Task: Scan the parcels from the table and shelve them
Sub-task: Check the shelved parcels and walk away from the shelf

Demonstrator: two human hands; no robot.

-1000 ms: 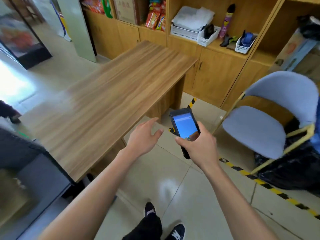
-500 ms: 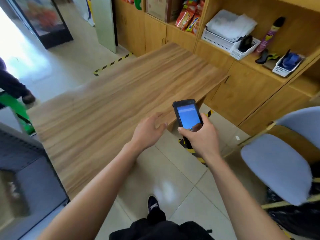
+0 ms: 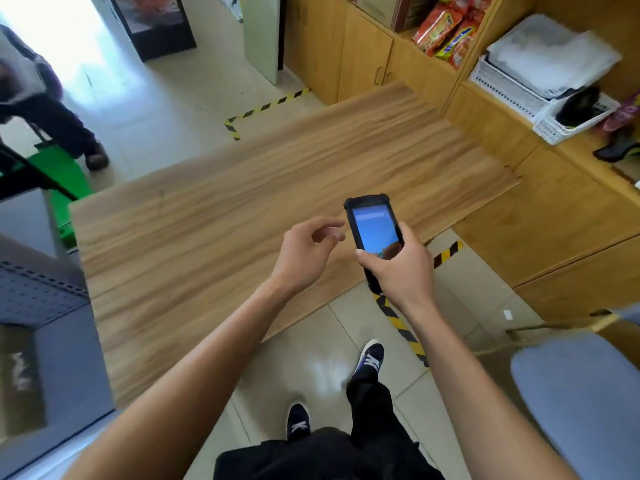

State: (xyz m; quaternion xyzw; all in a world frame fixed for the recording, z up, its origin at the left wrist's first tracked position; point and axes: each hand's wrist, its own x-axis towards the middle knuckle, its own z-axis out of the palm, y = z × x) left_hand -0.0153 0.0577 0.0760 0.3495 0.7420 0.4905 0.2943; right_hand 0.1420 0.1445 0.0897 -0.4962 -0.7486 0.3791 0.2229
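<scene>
Right hand point(image 3: 398, 268) clamped around black handheld scanner point(image 3: 375, 233), lit screen up, above near right edge of wooden table point(image 3: 207, 237). Left hand point(image 3: 304, 258) just left of it, fingers loosely curled, holding nothing.

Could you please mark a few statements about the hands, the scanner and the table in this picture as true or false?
1. The right hand holds the handheld scanner with its screen lit. True.
2. The left hand grips a parcel. False: it is empty, its fingers loosely curled beside the scanner.
3. No parcel shows on the visible part of the wooden table. True.
4. The scanner lies flat on the table. False: it is held up in the right hand, above the table's near edge.
5. A white basket stands on the cabinet shelf to the right of the table. True.
6. Both hands are on the scanner. False: only the right hand holds it.
</scene>
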